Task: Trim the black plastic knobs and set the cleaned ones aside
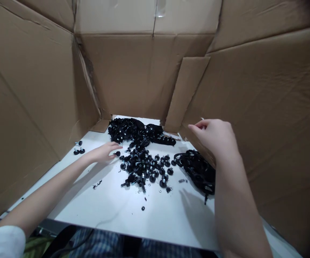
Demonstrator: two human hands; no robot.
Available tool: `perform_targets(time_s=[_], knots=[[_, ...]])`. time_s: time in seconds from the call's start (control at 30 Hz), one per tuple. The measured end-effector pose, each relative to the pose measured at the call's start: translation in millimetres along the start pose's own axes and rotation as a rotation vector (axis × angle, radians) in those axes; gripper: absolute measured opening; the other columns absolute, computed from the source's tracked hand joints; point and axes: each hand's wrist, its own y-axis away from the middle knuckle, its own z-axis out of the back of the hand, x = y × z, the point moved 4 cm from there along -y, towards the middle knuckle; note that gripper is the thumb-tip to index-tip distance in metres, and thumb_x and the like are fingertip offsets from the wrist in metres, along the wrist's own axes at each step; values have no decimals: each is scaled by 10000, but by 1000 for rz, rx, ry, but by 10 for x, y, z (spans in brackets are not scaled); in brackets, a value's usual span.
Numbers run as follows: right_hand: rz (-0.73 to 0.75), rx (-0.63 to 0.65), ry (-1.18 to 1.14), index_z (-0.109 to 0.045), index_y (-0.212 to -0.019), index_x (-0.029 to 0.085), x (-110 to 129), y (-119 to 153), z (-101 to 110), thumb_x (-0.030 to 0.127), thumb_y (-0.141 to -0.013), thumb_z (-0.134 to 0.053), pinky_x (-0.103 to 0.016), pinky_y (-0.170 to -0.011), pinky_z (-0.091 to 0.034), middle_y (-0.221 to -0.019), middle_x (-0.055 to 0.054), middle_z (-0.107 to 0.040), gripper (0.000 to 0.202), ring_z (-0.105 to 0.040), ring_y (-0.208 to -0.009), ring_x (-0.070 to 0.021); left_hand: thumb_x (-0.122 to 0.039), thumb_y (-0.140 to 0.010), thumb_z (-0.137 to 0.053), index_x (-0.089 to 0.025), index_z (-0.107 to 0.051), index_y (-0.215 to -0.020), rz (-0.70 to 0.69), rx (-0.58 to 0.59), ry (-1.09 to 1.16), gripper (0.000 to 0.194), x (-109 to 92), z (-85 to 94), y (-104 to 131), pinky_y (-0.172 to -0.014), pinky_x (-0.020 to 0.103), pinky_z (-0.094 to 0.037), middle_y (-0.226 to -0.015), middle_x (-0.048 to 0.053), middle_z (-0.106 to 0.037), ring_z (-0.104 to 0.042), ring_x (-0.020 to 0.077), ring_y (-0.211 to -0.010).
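My left hand [103, 152] is at the left edge of a loose pile of black-headed screws [144, 163] with round heads and silvery shanks. Between its thumb and fingers is one black-headed screw [118, 153]. My right hand [212, 136] is raised at the right, above a heap of tangled black parts [198, 170]. Its fingers are curled into a pinch, and whatever they may hold is hidden. Behind the pile lies a larger dark heap of black parts [128, 129], some with silvery tips.
Cardboard walls [133, 71] enclose the white table [111, 200] at the back and both sides. A few separate screws [79, 150] lie at the left. Small black scraps [97, 184] and a little black ring [143, 208] lie nearer the front edge.
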Motion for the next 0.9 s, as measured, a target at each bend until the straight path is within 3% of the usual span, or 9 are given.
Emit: perform_targets(time_s=[0.1,0.2,0.27,0.33,0.47,0.57,0.67,0.77,0.9], knots=[[33,2,-15,-740,-719,195,28,12,2,356,-751,-605,-394,-649,-449,-726,-110,-694,213,-634,-756,-284,-187,-720,-581,-160,-685,-1055,-69,36,80,352,-111,-90,-192,-929,343,-444,-1141,139,-649,-585,268,-1068],[41,-4,-25,-744,-746,203,42,31,21,369,-767,-583,-379,-632,-437,-706,-90,-695,232,-630,-713,-265,-162,-648,-623,-151,-722,-822,-53,28,175,200,-67,-65,-298,-748,314,-494,-838,98,-705,-638,223,-773],[60,-37,-59,-743,-747,203,72,58,43,360,-775,-571,-370,-628,-430,-681,-76,-690,235,-620,-679,-246,-192,-645,-634,-156,-720,-824,-22,-19,258,202,-43,47,-337,-644,285,-487,-715,54,-684,-607,177,-634],[101,-86,-115,-742,-750,200,132,101,65,341,-782,-569,-362,-638,-428,-674,-62,-688,225,-608,-657,-221,-260,-702,-620,-161,-700,-975,3,-108,359,302,-94,230,-364,-626,270,-486,-748,44,-682,-603,158,-643],[324,-124,-352,-731,-811,192,362,242,73,310,-794,-607,-311,-652,-445,-727,-35,-692,172,-571,-623,-149,-375,-827,-542,-187,-514,-1303,-55,-318,617,512,-556,647,-386,-811,304,-499,-1095,90,-645,-622,160,-909],[555,-64,-551,-705,-933,197,561,387,58,318,-782,-661,-274,-636,-461,-791,-20,-679,198,-562,-642,-121,-298,-747,-688,-198,-662,-1095,-179,-397,1161,363,-1071,846,-327,-840,293,-492,-1024,58,-663,-622,143,-881],[726,-43,-683,-681,-994,204,701,533,71,288,-778,-688,-258,-635,-486,-829,-17,-669,233,-589,-695,-119,-252,-741,-723,-235,-708,-1003,-275,-441,1300,263,-1478,946,-191,-837,258,-488,-943,24,-684,-619,124,-862],[778,-165,-735,-687,-938,224,756,642,124,244,-805,-660,-257,-632,-506,-796,-7,-672,137,-607,-697,-120,-225,-741,-730,-242,-717,-990,-316,-451,1313,250,-1635,975,-57,-861,277,-498,-984,37,-690,-623,154,-927],[826,-303,-677,-692,-847,234,801,748,163,202,-832,-623,-275,-633,-512,-781,-14,-689,78,-620,-697,-136,-216,-748,-726,-264,-712,-1000,-319,-511,1198,257,-1587,996,51,-796,245,-513,-972,26,-664,-604,145,-905]])
